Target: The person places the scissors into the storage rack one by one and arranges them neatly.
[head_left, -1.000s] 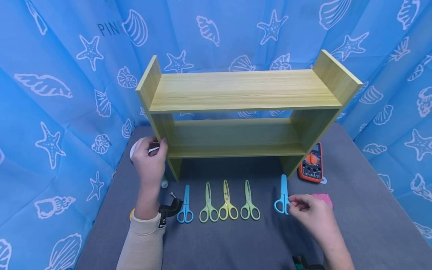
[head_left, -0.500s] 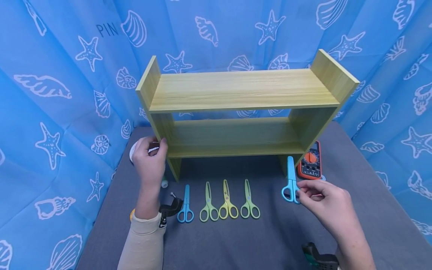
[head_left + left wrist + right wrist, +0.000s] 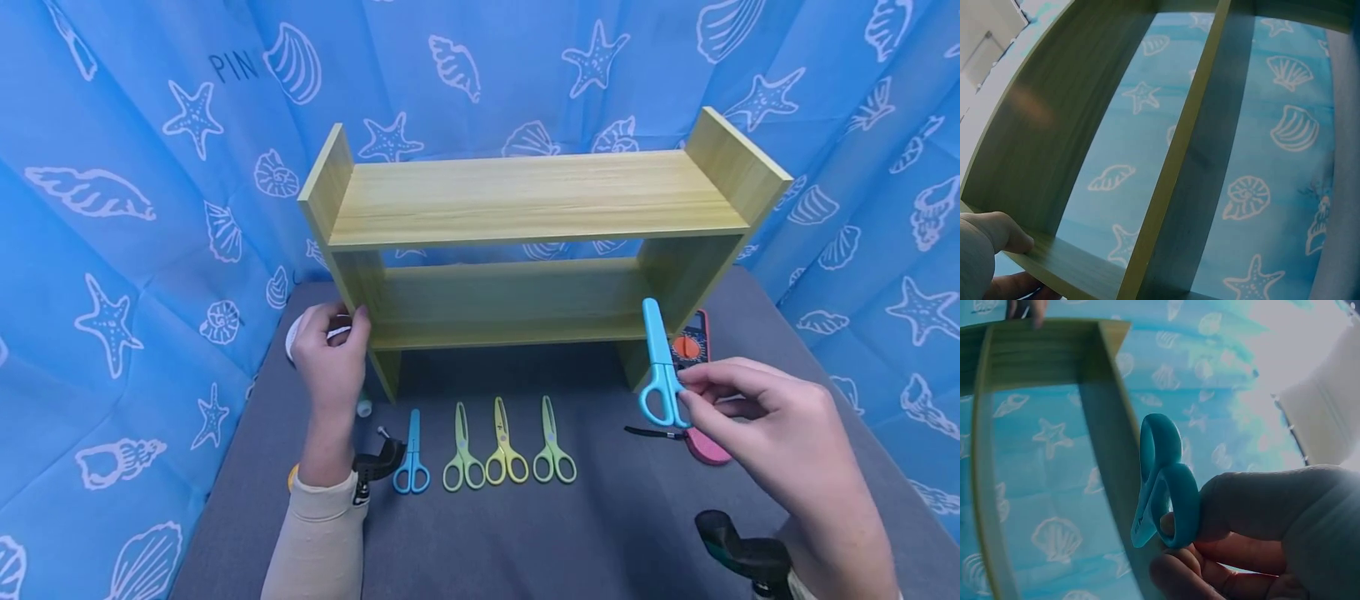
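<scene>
A two-tier wooden desk shelf (image 3: 540, 198) stands at the back of the table. My left hand (image 3: 330, 354) grips the edge of its left side panel; in the left wrist view the thumb (image 3: 1007, 232) lies on the inner face and the fingers are outside. My right hand (image 3: 780, 425) pinches one handle loop of light-blue scissors (image 3: 660, 367), raised with their covered blade pointing up and away. In the right wrist view the two scissor loops (image 3: 1182, 506) show beside my thumb. On the table lie blue scissors (image 3: 412, 454), green scissors (image 3: 462, 450), yellow scissors (image 3: 504, 442) and more green scissors (image 3: 553, 442).
Right of the shelf lies an orange-and-black multimeter (image 3: 692, 337), partly hidden by the right hand. A pink object (image 3: 707, 448) with a black strap (image 3: 654, 433) lies below it. A white round object (image 3: 302, 325) sits behind my left hand. Blue curtains surround the grey table.
My right hand has lifted the light-blue scissors off the table and carried them up and slightly right, in front of the shelf's right end. My left hand has stayed on the side panel.
</scene>
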{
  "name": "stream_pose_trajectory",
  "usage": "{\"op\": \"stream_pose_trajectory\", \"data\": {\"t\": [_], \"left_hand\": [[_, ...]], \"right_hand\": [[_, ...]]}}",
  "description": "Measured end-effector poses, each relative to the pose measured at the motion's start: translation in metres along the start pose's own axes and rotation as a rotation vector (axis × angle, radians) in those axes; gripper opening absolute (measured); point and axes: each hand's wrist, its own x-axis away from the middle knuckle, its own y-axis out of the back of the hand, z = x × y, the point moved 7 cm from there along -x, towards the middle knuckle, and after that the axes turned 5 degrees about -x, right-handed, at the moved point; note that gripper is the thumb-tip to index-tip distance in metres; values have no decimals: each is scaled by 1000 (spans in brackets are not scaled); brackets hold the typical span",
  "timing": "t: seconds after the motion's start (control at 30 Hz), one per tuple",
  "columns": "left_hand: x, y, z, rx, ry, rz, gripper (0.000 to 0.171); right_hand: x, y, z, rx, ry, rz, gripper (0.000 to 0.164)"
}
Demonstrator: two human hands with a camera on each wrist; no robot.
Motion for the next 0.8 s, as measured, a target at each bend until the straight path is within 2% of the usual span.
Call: {"op": "stream_pose_trajectory", "data": {"t": [0.27,0.43,0.6,0.8], "left_hand": [[0,1,4,-13,15,0,13],[0,-1,14,-17,6,-7,12],[0,-3,37,-23,6,6,15],[-1,-3,41,-18,-5,21,18]], "right_hand": [[-26,10,38,-25,146,21,34],[-50,12,54,-43,181,51,28],[-77,10,69,-59,182,70,20],[-107,0,97,-49,210,90,13]]}}
